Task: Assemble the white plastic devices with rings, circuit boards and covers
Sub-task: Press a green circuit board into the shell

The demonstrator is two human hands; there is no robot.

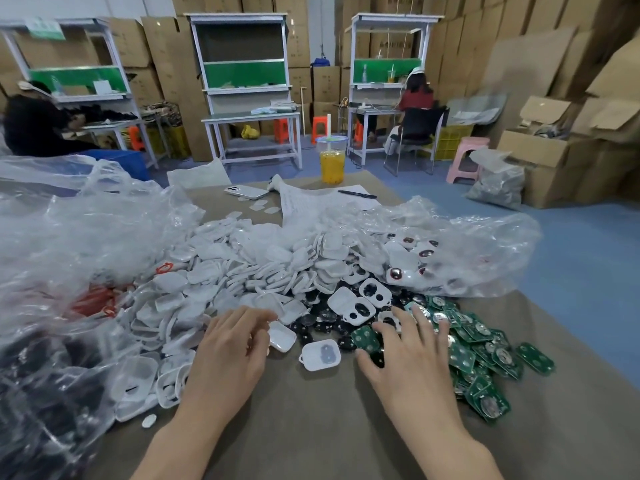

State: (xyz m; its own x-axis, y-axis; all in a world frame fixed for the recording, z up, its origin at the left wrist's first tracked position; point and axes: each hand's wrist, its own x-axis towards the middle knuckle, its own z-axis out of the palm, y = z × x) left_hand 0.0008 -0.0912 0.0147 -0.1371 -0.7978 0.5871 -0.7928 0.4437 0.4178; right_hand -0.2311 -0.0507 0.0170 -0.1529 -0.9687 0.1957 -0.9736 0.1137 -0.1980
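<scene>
- Two hands hover over the surface close to its near edge. The left hand [228, 351] has its fingers [254, 320] loosely bent over a white shell [282, 337] at the foot of the heap. I cannot tell whether they pinch it.
- The right hand [412, 355] is spread wide with straight fingers, holding nothing. Its tips are over the black discs [325, 325] and the green circuit boards [485, 358].
- One lone shell [320, 355] lies between the hands, open side up, with something grey inside. It looks like a unit only just begun.
- By my judgement the task is far from over. At least four finished devices [398, 273] with dark shiny buttons lie in the clear bag [485, 244] towards the right edge, while far more parts lie loose.
- The white shell heap [242, 271] across the middle is beyond counting.
- The boards by the right edge run to several dozen, and the discs are many.
- Two twin-hole covers [375, 294] lie on top of the discs.
- The red rings [93, 301] are bagged at the left edge, and their number cannot be told.
- At the far edge are one cup [332, 161], one phone [246, 191] and one pen [356, 194].
</scene>
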